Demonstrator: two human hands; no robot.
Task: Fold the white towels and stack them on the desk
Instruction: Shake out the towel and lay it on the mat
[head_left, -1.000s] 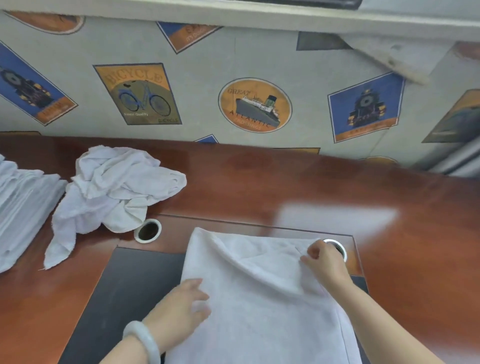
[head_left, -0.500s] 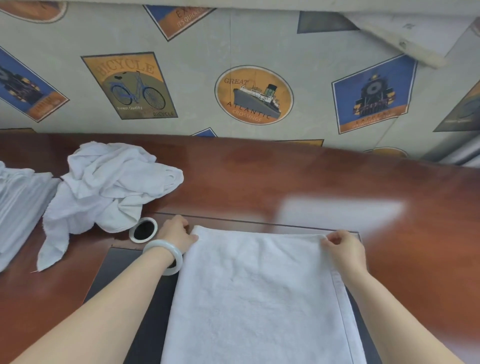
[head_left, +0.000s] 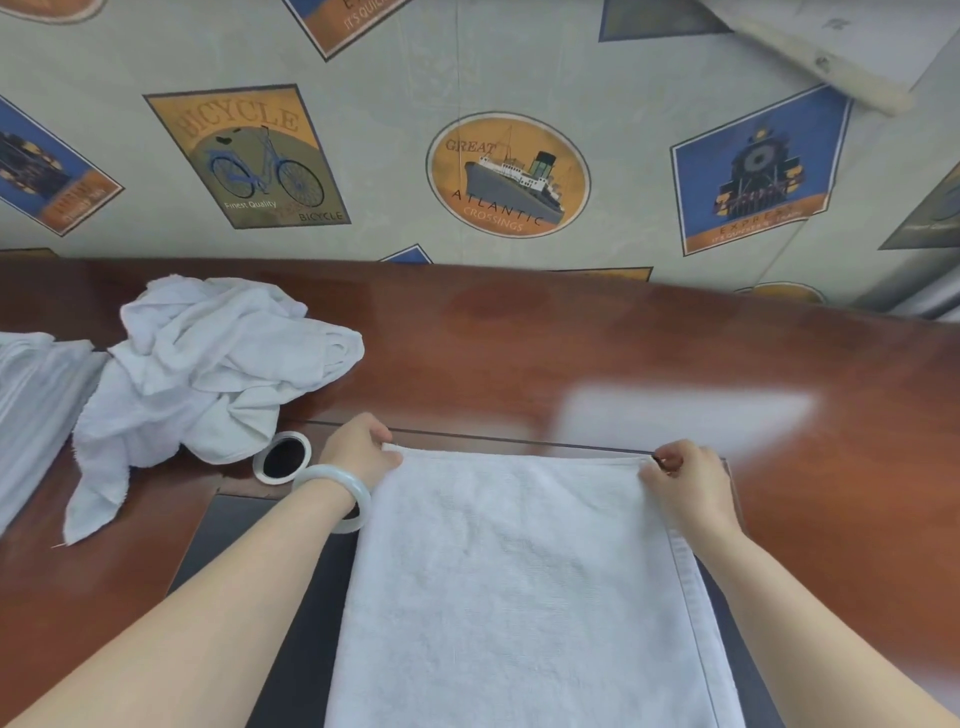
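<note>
Towel in work: the flat white terry towel (head_left: 519, 571) lies spread on the dark desk pad (head_left: 234, 545) of the glossy red-brown wooden desk (head_left: 623, 353). Its near part runs out of view below.
Left hand: my left hand (head_left: 358, 452) pinches the far left corner, with the fingers curled on the cloth.
Right hand: my right hand (head_left: 685, 488) pinches the far right corner. The two hands are well apart, and the far edge is straight between them.
Handling: I judge it light, soft and limp, not slippery and not fragile. It keeps no shape by itself.
Where to hold: both corners of one edge, so the edge stays tight for an even fold.
Waiting towels: the crumpled heap of white towels (head_left: 208, 374) lies at the left, near the round silver-ringed cable hole (head_left: 283, 458).
Finished stack: the pile of folded white towels (head_left: 31, 405) is at the left border, partly cut off.
</note>
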